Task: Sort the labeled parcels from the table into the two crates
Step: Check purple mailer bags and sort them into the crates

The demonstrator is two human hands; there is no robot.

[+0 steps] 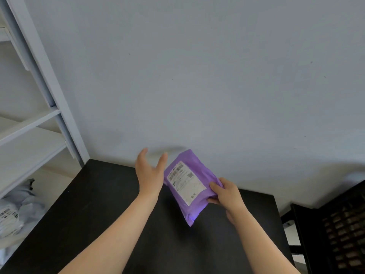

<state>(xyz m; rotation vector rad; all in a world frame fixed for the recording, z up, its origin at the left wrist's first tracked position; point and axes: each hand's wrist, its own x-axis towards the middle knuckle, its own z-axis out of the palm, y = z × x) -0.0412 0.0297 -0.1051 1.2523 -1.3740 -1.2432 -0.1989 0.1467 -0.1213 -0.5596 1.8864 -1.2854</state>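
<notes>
A purple parcel with a white printed label is held up above the black table, label facing me. My right hand grips its right edge, thumb on the front and fingers curled behind. My left hand is raised just left of the parcel, palm turned toward it and fingers straight, and I cannot tell whether it touches the purple edge. A black crate with slotted walls stands low at the right of the table.
White shelves stand at the left against a pale wall. Below them, at the lower left, lie grey-white parcels with printed labels.
</notes>
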